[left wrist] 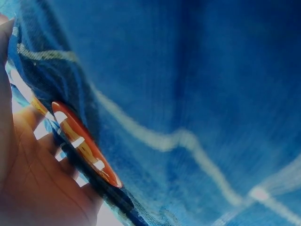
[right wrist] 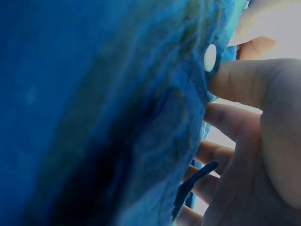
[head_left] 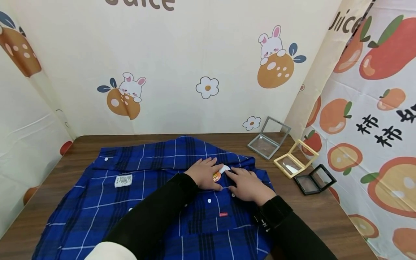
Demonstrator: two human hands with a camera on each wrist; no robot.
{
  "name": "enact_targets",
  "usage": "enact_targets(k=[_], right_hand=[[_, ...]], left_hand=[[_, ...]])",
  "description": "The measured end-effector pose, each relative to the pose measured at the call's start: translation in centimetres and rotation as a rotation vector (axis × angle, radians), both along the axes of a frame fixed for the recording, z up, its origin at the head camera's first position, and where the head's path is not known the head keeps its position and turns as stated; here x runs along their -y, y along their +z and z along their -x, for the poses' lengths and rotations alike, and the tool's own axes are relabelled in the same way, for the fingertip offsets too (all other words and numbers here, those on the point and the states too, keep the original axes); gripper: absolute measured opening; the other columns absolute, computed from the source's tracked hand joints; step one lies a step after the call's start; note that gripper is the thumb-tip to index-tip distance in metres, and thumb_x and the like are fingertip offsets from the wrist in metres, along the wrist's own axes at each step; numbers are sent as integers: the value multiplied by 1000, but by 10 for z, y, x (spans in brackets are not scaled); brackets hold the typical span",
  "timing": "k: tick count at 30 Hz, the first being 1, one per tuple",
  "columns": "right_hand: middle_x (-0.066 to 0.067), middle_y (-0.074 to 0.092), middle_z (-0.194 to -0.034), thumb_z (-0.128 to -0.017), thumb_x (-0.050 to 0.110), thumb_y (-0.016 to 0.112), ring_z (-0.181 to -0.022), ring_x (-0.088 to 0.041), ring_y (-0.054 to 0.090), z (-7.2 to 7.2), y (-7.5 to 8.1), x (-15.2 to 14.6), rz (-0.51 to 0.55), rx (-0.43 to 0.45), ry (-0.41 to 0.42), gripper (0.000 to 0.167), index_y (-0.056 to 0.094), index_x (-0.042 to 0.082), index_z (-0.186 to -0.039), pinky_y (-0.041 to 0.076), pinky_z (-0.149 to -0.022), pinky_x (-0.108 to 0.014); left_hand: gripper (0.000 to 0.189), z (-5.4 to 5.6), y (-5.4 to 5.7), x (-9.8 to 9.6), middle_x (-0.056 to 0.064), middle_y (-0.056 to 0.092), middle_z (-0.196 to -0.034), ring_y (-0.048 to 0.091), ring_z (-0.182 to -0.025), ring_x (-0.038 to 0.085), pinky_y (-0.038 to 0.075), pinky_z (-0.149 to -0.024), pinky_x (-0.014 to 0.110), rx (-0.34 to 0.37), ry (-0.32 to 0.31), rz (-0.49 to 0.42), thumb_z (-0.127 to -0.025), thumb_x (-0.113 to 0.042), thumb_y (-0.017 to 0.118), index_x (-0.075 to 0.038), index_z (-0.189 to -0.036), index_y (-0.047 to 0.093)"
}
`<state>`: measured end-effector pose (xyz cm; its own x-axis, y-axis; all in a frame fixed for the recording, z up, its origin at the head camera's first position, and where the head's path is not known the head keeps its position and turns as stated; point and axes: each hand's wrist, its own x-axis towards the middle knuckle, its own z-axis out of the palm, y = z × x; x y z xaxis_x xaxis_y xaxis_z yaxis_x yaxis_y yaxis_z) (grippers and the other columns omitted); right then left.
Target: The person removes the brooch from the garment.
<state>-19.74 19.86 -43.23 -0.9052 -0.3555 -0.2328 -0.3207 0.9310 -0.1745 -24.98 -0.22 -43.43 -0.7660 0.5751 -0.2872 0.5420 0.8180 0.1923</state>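
Observation:
A blue plaid shirt (head_left: 107,202) with white buttons lies spread over the wooden table. Between the two hands is a small orange piece (head_left: 216,176) with a white part (head_left: 224,168) beside it. In the left wrist view the orange piece (left wrist: 87,146) appears edge-on against the cloth, with a raised rim and pale patches. My left hand (head_left: 204,174) rests on the shirt left of it, fingers extended. From the right, my right hand (head_left: 248,184) touches the shirt with fingers stretched out, its index fingertip right at the white part. In the right wrist view, a white button (right wrist: 210,58) is near the thumb.
Three hinged square frames stand unfolded at the table's right: a grey one (head_left: 269,139), a yellow one (head_left: 296,159) and a black one (head_left: 314,180). A printed cloth wall (head_left: 175,65) rises behind the table, and another (head_left: 383,119) borders the right side.

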Motion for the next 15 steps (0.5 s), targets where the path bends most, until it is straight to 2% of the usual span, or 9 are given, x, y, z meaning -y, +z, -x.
enact_targets(k=[15], right_hand=[[-14,38,-162,-104,37,60,-147,-38,36,0,0,1,-52,-18,29,61,43,20,-159,28,-115,-64]], left_hand=[[90,-1,4,0,4,22,-170,17,-157,25,13,-125,49,14,6,-13,-90,-67,66,-29,-164,31]])
